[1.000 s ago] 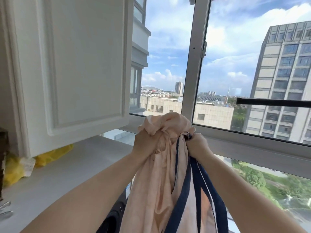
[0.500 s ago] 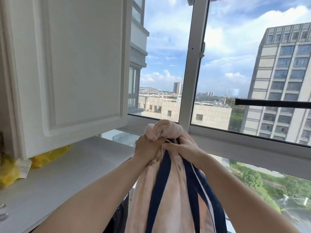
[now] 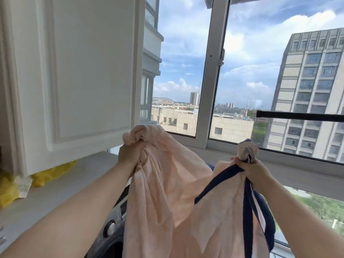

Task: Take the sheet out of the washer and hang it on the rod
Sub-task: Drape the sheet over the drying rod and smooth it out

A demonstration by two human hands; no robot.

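A person's left hand and right hand each grip a bunched end of a peach, navy-striped sheet, held spread above the washer, below the dark rod by the window.

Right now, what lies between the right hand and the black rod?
Head view: nothing but air and window glass. The right hand grips the sheet below the rod, with a bunched end sticking up.

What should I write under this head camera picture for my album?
Two hands, left and right, hold a peach sheet spread below the dark rod.
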